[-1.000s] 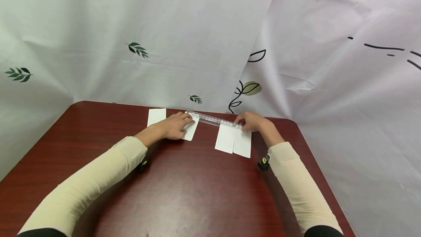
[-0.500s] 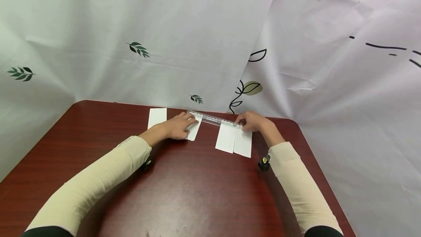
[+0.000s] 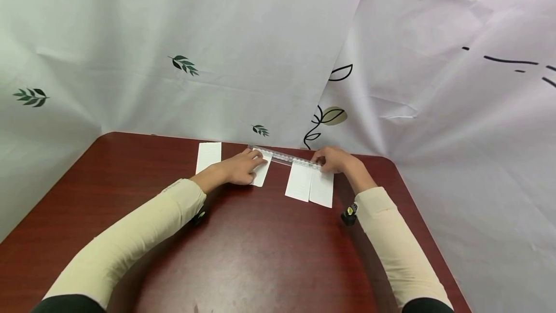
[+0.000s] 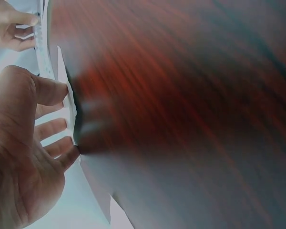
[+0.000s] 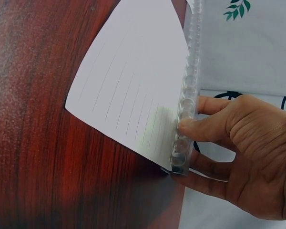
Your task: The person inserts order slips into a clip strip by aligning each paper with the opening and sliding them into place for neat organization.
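On the dark red wooden counter (image 3: 243, 250), the left hand (image 3: 236, 168) presses flat fingers on a white lined paper slip (image 3: 262, 174), sliding it under the clear plastic ruler (image 3: 284, 157) pinched by the right hand (image 3: 336, 161); next, likely, aligning edges.

Both arms, in cream-coloured long sleeves, reach forward and inward, forearms low. The left hand (image 3: 236, 169) lies palm down with fingers (image 4: 52, 90) spread and nearly straight, pressing flat. The right hand (image 3: 336, 161) has its fingers curled, thumb (image 5: 200, 129) and fingertips pinching in a light grip.
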